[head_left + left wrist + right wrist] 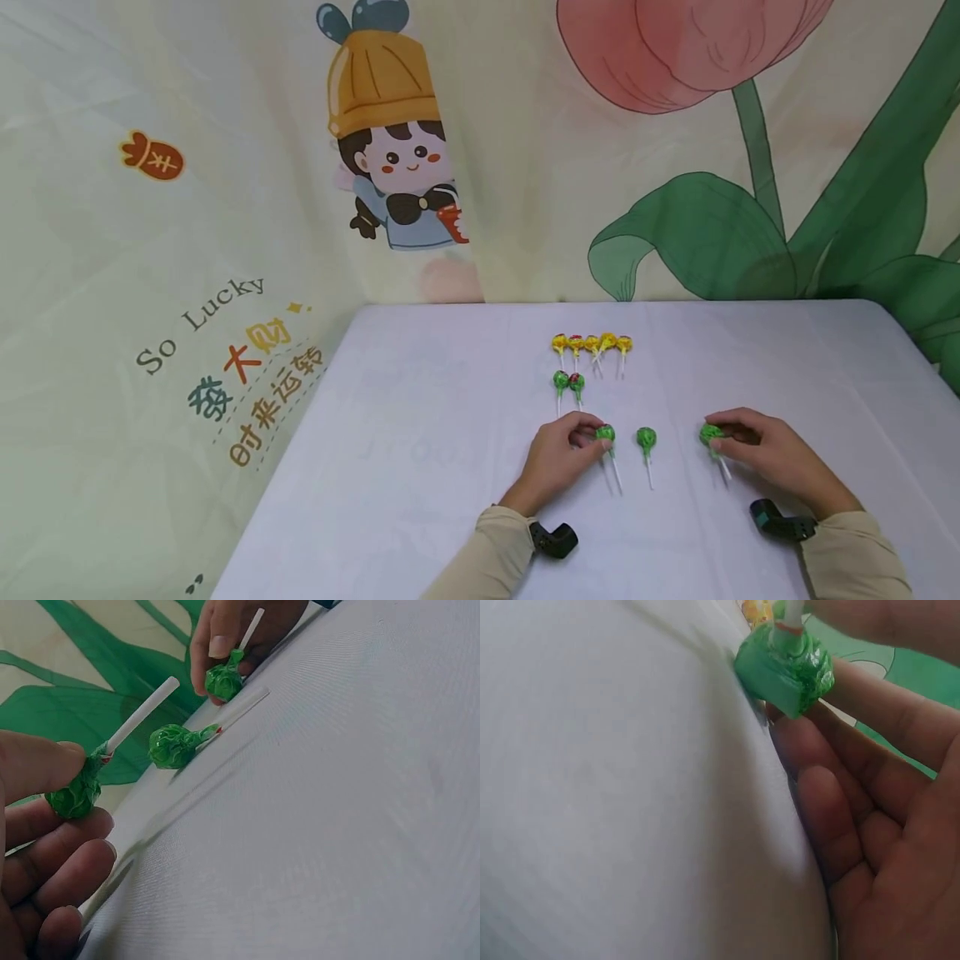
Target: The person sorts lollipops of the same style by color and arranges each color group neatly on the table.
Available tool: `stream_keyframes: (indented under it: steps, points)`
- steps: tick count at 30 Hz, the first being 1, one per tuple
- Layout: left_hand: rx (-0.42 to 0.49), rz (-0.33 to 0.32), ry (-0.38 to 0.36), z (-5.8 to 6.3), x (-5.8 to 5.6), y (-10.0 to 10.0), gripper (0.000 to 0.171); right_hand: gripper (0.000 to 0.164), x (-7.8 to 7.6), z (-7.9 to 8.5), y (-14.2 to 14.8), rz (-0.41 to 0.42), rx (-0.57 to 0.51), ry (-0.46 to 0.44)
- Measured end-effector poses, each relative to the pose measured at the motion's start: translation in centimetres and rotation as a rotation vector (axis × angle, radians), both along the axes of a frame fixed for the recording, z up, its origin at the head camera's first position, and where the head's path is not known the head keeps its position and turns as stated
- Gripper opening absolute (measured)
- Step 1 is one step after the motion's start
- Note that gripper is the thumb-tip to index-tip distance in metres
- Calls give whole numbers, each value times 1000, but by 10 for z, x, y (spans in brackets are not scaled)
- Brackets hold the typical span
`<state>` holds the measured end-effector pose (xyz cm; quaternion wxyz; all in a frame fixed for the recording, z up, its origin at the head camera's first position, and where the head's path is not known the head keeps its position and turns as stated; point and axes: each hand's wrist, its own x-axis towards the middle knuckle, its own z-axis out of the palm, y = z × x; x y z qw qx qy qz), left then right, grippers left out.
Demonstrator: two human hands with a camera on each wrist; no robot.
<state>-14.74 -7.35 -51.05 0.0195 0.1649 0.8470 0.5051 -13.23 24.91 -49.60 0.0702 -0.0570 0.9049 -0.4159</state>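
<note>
My left hand (557, 460) pinches a green-wrapped lollipop (75, 793) by its head between thumb and fingers, its white stick pointing toward me in the head view. Farther right, my right hand (776, 457) grips another green lollipop (787, 671) by the head, close over the table. Between the hands a third green lollipop (647, 438) lies on the white cloth, stick toward me. Just beyond the left hand, two green lollipops (560, 380) lie side by side, one with a red patch on top. Behind them is a row of several yellow lollipops (592, 343).
A white cloth (420, 417) covers the table, which reaches back to a printed curtain (517, 167) with a cartoon figure and a large flower. Black wrist devices (555, 542) sit at both sleeve cuffs.
</note>
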Motion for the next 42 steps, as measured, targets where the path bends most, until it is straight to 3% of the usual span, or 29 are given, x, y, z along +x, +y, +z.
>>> stream_keyframes:
  steps: [9, 15, 23, 34, 42]
  points:
    - [91, 1, -22, 9, -5, 1, 22, 49, 2, -2, -1, -19, 9, 58]
    - [86, -10, -51, 20, -12, 0, 23, 45, 1, -1, -1, -27, 0, 82]
    - [74, -21, -85, 25, -18, -5, 23, 43, 2, -4, -2, -34, -3, 67]
    - [50, 35, -125, 38, -35, -7, 25, 44, 0, -7, -3, -45, -6, 57]
    - [78, 35, -111, 39, -42, -8, 25, 43, 1, -6, -2, -49, -15, 57]
